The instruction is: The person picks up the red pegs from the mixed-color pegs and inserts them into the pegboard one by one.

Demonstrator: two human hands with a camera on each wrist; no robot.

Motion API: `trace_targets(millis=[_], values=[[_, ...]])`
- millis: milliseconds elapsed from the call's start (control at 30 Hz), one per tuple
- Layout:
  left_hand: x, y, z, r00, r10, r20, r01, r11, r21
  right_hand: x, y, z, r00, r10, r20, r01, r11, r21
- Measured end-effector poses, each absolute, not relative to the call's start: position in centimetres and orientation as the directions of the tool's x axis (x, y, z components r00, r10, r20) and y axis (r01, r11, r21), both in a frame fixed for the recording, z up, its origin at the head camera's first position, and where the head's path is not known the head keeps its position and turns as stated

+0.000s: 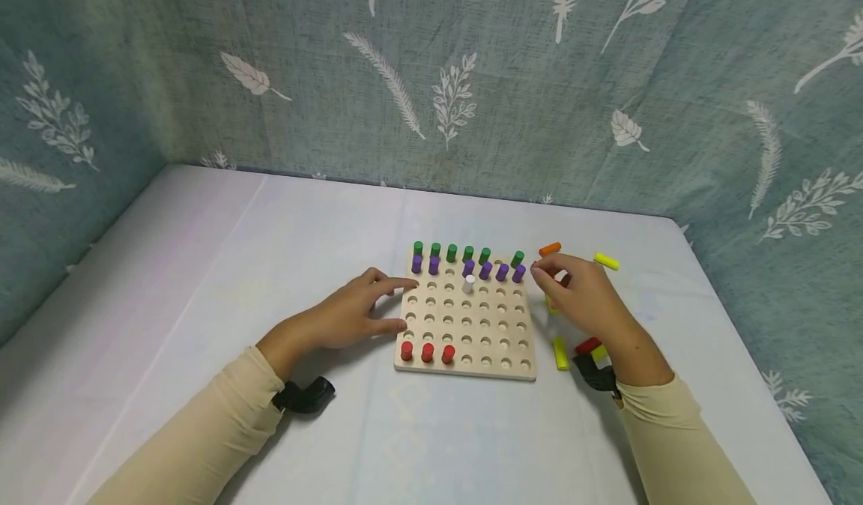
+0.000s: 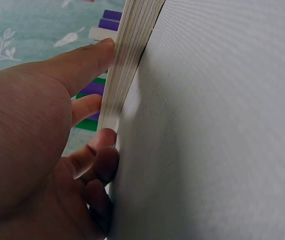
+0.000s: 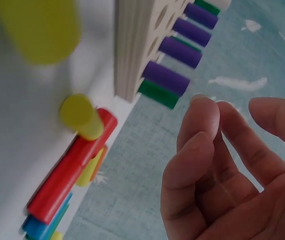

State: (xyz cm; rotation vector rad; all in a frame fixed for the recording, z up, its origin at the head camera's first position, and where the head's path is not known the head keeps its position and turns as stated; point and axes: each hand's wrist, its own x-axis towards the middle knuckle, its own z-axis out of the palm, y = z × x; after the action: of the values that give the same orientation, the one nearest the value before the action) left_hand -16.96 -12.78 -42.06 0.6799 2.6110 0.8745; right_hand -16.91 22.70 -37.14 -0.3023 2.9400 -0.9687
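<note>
The pegboard [image 1: 465, 373] lies flat on the worktop [image 1: 323, 228]. At its 9 o'clock edge the left hand [image 1: 350, 310] rests, fingers spread, thumb touching the rim. At 2 o'clock the right hand [image 1: 585, 295] hovers, fingers loosely curled, thumb apart, pinching nothing. Green pegs [image 1: 452, 252] stand at 12, purple pegs [image 1: 485, 270] just below; three red pegs [image 1: 428, 352] occupy 7. A loose yellow peg [image 1: 561, 354] lies at 4.
</note>
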Motion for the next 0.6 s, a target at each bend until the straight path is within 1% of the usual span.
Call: trace_targets(millis=[167,333,467,600], values=[[-16.8,-12.6,-42.0,-0.843,0.518,-0.145,0.331,0.712,0.619,-17.1,23.8,-37.4,-0.987,-0.160,0.012,-0.135,0.791,-0.597],[-17.0,-12.4,-41.8,-0.846,0.514,-0.140,0.338,0.722,0.603,-17.3,24.7,-37.0,-0.990,-0.135,0.032,-0.128,0.800,-0.587],[-17.0,-12.5,-41.9,-0.848,0.510,-0.145,0.330,0.722,0.608,-17.6,25.3,-36.9,-0.992,-0.124,0.040,-0.125,0.819,-0.560],[-16.9,-12.6,-41.9,-0.848,0.511,-0.143,0.329,0.718,0.613,-17.8,26.0,-36.9,-0.997,-0.080,0.010,-0.073,0.844,-0.531]])
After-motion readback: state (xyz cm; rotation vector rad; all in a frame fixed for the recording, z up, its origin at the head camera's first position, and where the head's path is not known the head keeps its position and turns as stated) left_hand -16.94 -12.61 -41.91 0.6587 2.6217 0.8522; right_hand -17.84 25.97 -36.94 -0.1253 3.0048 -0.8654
